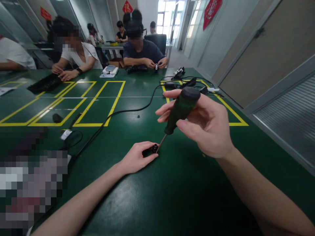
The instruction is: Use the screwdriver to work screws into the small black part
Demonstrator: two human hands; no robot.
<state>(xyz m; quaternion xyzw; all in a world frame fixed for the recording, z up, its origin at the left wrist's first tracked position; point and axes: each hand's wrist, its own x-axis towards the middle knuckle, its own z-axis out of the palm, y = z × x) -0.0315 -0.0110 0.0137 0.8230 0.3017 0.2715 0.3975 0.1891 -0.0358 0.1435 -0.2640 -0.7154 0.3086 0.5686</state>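
My right hand (209,124) grips a screwdriver (180,109) by its thick dark handle, the thumb on one side and fingers round the other. Its thin metal shaft slants down to the left, and the tip meets or sits right beside a small black cylindrical part (154,148). That part is pinched between the thumb and forefinger of my left hand (137,157), which rests on the green table (172,196). Exactly where the tip touches is too small to make out.
A black cable (133,110) crosses the table toward a cluster of black adapters and plugs (182,82). Yellow tape (115,101) marks out boxes. A small black piece (57,118) lies at left. Across the table a person in a dark shirt (145,52) handles a small item.
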